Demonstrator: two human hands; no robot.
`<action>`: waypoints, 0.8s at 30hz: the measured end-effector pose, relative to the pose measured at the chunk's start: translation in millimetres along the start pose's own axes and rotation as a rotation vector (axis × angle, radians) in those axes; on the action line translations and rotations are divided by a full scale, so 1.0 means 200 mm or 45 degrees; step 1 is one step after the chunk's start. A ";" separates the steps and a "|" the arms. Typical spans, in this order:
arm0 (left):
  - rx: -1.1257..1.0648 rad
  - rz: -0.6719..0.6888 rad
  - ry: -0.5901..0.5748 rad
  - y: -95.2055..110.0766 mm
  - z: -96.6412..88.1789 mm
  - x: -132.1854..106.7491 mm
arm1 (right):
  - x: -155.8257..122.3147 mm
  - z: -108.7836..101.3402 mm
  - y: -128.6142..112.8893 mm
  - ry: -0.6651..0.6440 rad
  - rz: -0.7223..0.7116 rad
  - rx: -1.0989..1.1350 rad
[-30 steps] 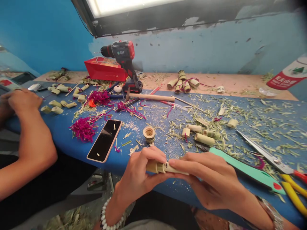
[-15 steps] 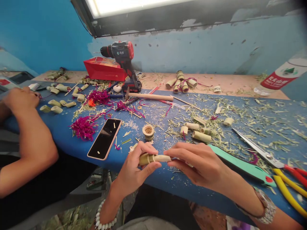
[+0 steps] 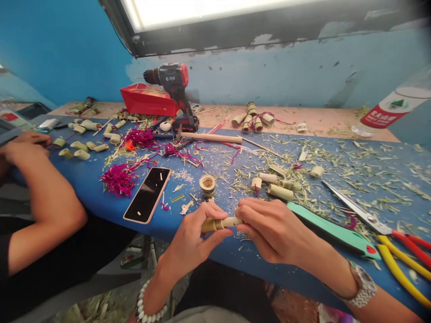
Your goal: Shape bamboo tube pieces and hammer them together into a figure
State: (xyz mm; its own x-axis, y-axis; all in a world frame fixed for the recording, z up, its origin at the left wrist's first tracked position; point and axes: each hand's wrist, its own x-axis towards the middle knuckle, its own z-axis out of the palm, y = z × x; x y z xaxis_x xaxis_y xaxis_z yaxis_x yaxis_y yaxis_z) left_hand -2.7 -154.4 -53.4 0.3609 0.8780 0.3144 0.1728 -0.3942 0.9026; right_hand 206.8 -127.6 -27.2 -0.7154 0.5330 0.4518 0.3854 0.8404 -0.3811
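In my left hand (image 3: 188,237) I hold a carved bamboo piece (image 3: 220,223) lengthwise, thumb below and fingers above, over the table's near edge. Its thick part is on the left, with a pale ring cut around it and a narrower pale end towards the right. My right hand (image 3: 274,231) is closed with its fingertips at that narrow end; its fingers hide the tip. Just beyond my hands stands a short hollow bamboo cup (image 3: 207,185), upright. Several cut bamboo pieces (image 3: 280,192) lie past my right hand.
Shavings cover the blue table (image 3: 188,222). To the right lie a green-handled tool (image 3: 333,231), scissors (image 3: 357,206) and yellow handles (image 3: 404,269). A phone (image 3: 147,195), purple yarn (image 3: 119,179), hammer (image 3: 212,137), drill (image 3: 173,85) and bottle (image 3: 390,112) are around. A co-worker's arm (image 3: 50,193) rests at left.
My hands and the bamboo piece have shifted slightly right. My right fingers have curled closer around the narrow end. The view has tilted a little, and the co-worker's hand has moved slightly.
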 end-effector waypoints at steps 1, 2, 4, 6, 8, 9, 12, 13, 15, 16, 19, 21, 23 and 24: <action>0.016 0.003 0.017 0.00 0.00 0.00 | 0.00 0.00 0.00 0.001 0.017 0.042; 0.032 -0.008 0.033 0.00 0.00 0.00 | -0.01 0.00 0.00 -0.004 0.042 0.086; 0.056 -0.095 0.040 0.01 -0.01 0.00 | -0.01 0.00 0.00 -0.036 0.105 0.177; 0.035 -0.254 0.019 0.03 -0.04 0.00 | 0.00 -0.01 0.01 -0.069 0.163 0.268; -0.069 -0.411 -0.015 0.05 -0.07 0.00 | 0.01 -0.01 0.02 -0.021 0.214 0.326; -0.149 -0.474 -0.020 0.06 -0.08 0.00 | 0.01 -0.02 0.02 0.028 0.243 0.332; -0.398 -0.583 0.007 0.06 -0.12 0.00 | 0.03 -0.02 0.03 0.112 0.282 0.327; -0.470 -0.601 0.005 0.05 -0.12 0.00 | 0.04 -0.02 0.03 0.082 0.271 0.326; -0.602 -0.612 -0.061 0.03 -0.14 -0.01 | 0.07 -0.02 0.01 -0.022 0.221 0.306; -0.665 -0.611 -0.120 0.02 -0.15 -0.02 | 0.08 -0.02 0.00 -0.075 0.191 0.270; -0.782 -0.590 -0.287 0.00 -0.17 -0.05 | 0.13 -0.03 -0.04 -0.205 0.085 0.072; -0.811 -0.560 -0.386 -0.01 -0.19 -0.07 | 0.15 -0.03 -0.06 -0.290 0.013 -0.083; -0.835 -0.504 -0.452 0.01 -0.20 -0.08 | 0.16 -0.02 -0.07 -0.375 -0.040 -0.177; -0.838 -0.472 -0.461 0.01 -0.20 -0.09 | 0.17 -0.02 -0.08 -0.405 -0.061 -0.192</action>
State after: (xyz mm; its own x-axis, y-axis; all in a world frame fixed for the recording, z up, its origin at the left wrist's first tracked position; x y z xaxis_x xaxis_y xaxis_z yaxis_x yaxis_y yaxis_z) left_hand -44.9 -159.8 -44.6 0.6774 0.7340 -0.0486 -0.1921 0.2403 0.9515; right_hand 178.7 -122.5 -3.0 -0.8712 0.4555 0.1833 0.4120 0.8812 -0.2316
